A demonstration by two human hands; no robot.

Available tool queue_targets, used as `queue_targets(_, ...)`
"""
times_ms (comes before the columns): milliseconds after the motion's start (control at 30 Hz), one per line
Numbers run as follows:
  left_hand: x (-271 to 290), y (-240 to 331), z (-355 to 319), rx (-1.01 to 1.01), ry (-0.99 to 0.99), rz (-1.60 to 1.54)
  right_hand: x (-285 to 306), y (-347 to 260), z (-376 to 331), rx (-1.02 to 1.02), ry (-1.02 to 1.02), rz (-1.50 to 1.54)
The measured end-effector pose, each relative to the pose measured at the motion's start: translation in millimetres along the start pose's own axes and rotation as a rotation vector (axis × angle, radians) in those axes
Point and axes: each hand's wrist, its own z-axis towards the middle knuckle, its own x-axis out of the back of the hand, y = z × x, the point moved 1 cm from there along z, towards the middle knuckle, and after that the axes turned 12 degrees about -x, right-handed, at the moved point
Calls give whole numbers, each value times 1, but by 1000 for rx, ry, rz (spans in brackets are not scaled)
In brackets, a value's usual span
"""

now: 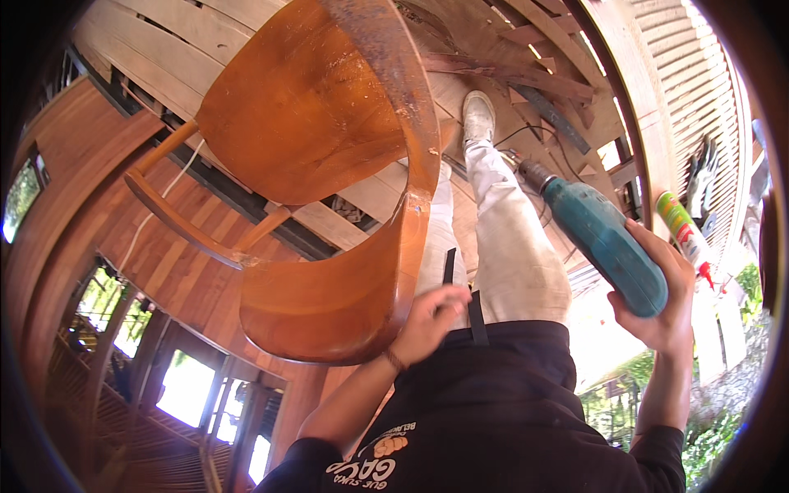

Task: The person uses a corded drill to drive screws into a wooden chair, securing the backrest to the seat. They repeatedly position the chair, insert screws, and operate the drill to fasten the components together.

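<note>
My right hand [664,283] is wrapped around a teal power drill [604,230], whose dark metal chuck points up and to the left. My left hand [434,322] hovers by my waist, with its fingers loosely bent and apart and nothing visible in them. The left wrist lies against or very near the curved back of a varnished brown wooden chair [329,304]. That chair is tipped in front of me, its broad seat [304,115] and worn, scuffed rail showing. A dark strap [477,319] hangs at my waist beside the left fingers.
Wood offcuts [526,78] and a dark cable [526,130] lie on the floor near my shoe [478,117]. At the right, a green and white tube with a red tip [682,226] and dark gloves [703,177] rest by a slatted bench [690,82]. Wooden panelling [177,238] curves along the left.
</note>
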Motion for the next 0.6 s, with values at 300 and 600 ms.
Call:
queue_targets(300, 34, 164, -2, -263, 71, 795, -104, 82, -35, -388, 77, 314)
queue_targets(600, 41, 144, 72, 199, -193, 1289, -162, 104, -69, -587, 204, 505)
